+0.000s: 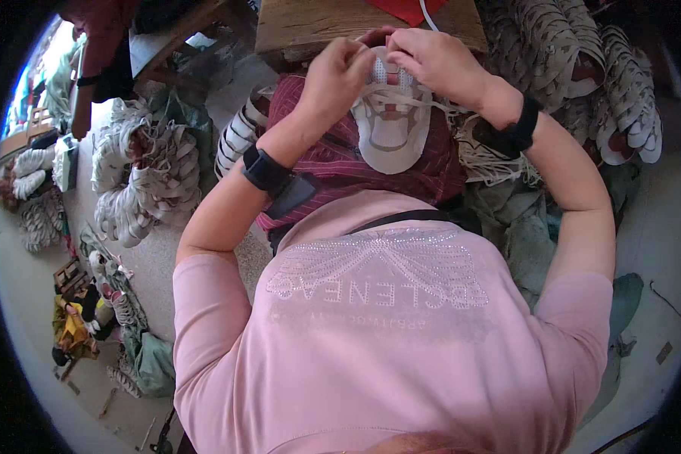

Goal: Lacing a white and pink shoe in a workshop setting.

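Observation:
A white shoe upper (390, 140) with a grey-and-reddish lining lies over my lap, its rounded end toward me. Loose pale shoelace (401, 97) strands cross its middle. At the far end, my left hand (342, 72) is closed in a pinch at the upper's left edge. My right hand (437, 62) is closed too, fingertips pinched at the right edge, with a white lace rising behind its knuckles. The fingertips partly cover what they grip. Dark bands circle both wrists. A maroon striped cloth (303, 178) covers my lap beneath the upper.
A wooden bench (295, 30) stands just beyond my hands, with a red piece on it. Strung bundles of white uppers hang at the right (560, 53) and lie at the left (144, 174). Loose laces (499, 163) hang by my right side. Another person's arm (91, 60) shows at upper left.

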Tool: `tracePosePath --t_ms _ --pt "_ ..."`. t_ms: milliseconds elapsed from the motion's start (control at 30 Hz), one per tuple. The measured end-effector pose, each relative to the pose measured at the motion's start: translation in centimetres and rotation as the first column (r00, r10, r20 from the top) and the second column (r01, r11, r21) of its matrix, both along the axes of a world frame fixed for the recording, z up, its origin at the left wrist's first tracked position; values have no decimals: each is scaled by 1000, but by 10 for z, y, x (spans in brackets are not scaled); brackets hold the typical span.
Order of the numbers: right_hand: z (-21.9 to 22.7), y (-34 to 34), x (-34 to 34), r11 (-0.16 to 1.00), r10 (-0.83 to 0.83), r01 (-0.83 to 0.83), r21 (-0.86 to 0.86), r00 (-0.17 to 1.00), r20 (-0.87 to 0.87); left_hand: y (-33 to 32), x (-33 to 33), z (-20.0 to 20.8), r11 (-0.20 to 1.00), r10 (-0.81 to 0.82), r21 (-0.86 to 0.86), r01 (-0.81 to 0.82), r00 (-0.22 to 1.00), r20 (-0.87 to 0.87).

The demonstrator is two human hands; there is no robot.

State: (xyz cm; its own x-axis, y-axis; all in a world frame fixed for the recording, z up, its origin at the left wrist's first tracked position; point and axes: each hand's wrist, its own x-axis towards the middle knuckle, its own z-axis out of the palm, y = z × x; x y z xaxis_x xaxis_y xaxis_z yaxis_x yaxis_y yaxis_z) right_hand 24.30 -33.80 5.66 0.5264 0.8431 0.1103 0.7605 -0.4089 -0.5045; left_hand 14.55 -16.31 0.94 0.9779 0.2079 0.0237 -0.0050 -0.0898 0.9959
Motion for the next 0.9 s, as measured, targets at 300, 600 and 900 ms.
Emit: tracePosePath --t_ms 300,600,900 --pt "0 -4 2 916 51 20 -402 985 165 -13 -15 5 785 -85 618 47 996 32" --pt "2 14 -9 897 121 26 -441 946 302 -16 -10 -1 727 -85 685 49 996 19" --pt "-10 4 -12 918 -108 152 -366 984 139 -19 -7 -9 763 -25 646 -13 998 49"
